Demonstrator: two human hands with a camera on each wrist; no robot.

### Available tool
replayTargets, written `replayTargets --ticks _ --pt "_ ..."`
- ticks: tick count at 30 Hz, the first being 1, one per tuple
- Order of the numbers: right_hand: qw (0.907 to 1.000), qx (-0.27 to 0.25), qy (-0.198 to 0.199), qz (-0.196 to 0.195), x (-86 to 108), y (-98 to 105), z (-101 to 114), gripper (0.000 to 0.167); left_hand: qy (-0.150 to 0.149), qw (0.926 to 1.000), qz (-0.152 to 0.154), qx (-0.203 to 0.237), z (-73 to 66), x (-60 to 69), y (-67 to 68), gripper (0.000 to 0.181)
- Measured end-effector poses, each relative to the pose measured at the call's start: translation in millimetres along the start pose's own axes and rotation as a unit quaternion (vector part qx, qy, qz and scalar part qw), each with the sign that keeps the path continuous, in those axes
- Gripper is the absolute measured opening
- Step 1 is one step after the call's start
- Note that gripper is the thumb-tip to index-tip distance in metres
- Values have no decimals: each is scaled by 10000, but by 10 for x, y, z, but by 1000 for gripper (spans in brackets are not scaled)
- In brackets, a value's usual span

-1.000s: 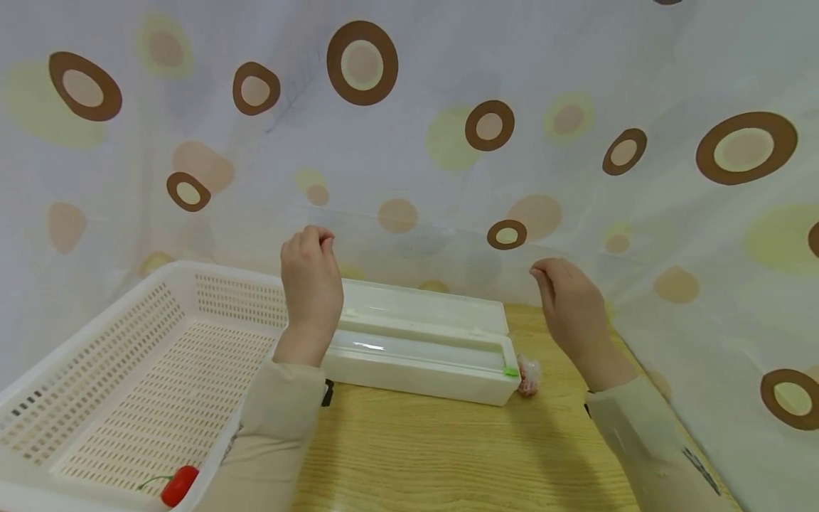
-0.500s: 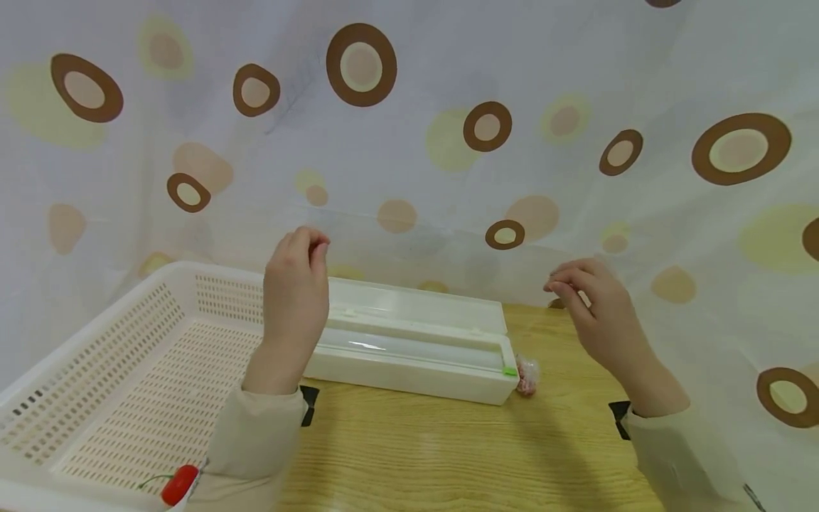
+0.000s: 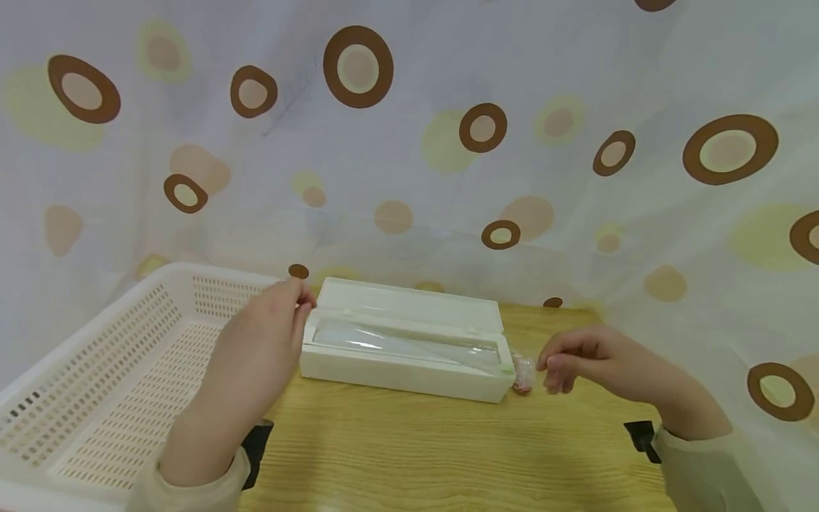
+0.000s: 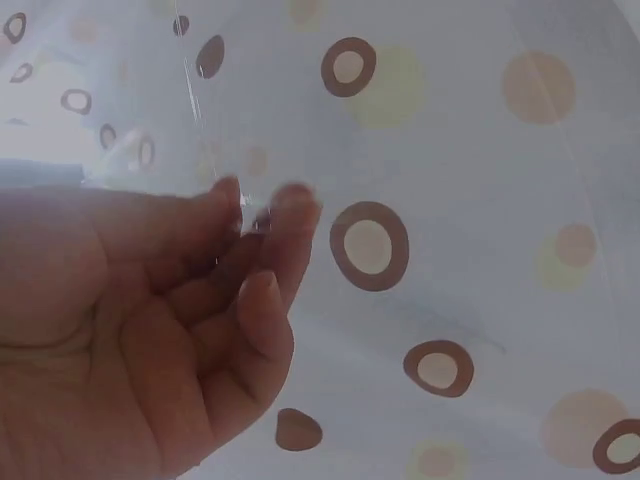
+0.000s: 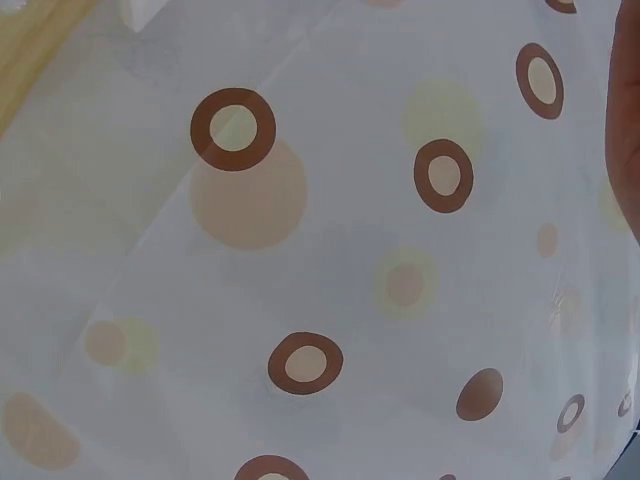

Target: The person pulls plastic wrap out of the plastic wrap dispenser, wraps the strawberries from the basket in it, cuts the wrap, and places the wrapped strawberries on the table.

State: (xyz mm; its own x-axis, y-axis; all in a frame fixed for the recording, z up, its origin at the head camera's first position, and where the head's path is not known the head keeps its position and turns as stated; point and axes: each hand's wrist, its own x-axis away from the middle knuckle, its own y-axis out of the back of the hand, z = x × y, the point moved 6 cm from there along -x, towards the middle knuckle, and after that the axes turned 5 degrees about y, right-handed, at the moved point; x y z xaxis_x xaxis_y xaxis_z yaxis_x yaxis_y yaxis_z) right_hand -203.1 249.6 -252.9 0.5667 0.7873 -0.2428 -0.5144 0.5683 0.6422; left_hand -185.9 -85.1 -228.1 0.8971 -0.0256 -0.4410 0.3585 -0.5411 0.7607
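Thumb and fingers of the left hand [image 3: 262,355] pinch thin clear film, whose shiny edge [image 4: 190,95] runs up from the fingertips in the left wrist view. Left of the open white box [image 3: 397,377], this hand is raised near its end. Beyond the box's right end, the right hand [image 3: 608,363] has bent fingers with thumb and fingertips together, seemingly on the film; the film there is hard to make out. Glossy clear film [image 3: 384,341] lies in the box's long opening. In the right wrist view only a strip of the hand [image 5: 625,130] shows.
A white slotted basket [image 3: 83,327] stands at the left, partly behind the left forearm. A small reddish, clear-wrapped thing [image 3: 523,375] lies against the box's right end. The spotted sheet [image 3: 409,163] hangs behind the wooden table [image 3: 409,441].
Both hands have come down, the left also leftward and nearer, the right farther right and beside the box's end. The red thing in the basket is now out of sight.
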Motion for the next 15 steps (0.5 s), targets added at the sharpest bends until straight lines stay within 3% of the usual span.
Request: replayTargets --ticks 5,8,11,15 --pt "9882 -751 -558 1213 34 -273 -86 19 -240 9931 894 -717 162 211 -148 3" --pt "9806 -815 -793 1598 41 -431 -125 18 -283 9850 1258 -1149 236 348 -270 19" --pt "9735 -854 -1029 1854 58 -593 -176 19 -428 9767 1336 -1622 262 480 -398 33" --pt "9651 -884 -1276 2109 86 -823 -294 19 -586 9637 1484 -2140 297 646 -618 30"
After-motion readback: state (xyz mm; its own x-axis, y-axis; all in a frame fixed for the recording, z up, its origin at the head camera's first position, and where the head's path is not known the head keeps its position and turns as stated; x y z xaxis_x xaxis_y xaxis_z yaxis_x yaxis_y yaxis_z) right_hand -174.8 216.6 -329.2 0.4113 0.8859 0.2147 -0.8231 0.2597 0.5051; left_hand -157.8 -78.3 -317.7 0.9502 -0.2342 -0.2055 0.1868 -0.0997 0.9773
